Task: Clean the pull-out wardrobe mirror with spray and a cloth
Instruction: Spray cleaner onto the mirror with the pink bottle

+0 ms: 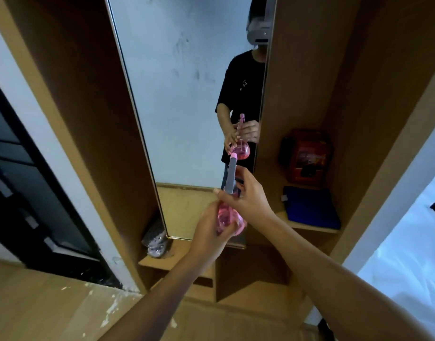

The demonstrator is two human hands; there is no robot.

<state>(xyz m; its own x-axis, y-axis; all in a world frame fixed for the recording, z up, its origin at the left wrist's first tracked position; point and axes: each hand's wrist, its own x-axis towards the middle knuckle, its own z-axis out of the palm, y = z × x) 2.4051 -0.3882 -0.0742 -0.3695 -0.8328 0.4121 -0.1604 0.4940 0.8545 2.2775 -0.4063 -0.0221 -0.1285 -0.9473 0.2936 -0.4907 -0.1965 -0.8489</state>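
Observation:
The tall pull-out mirror [182, 94] stands in the wooden wardrobe, its glass marked with smudges. I hold a pink see-through spray bottle [226, 219] in front of its lower part. My left hand [211, 232] grips the round pink body from below. My right hand [246, 195] curls round the grey spray head [230, 178], whose pink nozzle tip points up at the glass. A folded blue cloth [309, 207] lies on the shelf to the right, apart from both hands. The mirror reflects both hands and the bottle.
A red box [307, 156] stands on the shelf behind the blue cloth. A crumpled plastic bag [156, 242] lies on the lower shelf left of the mirror's foot. A dark glass door [27, 193] is at the left, a white bed [403, 254] at the right.

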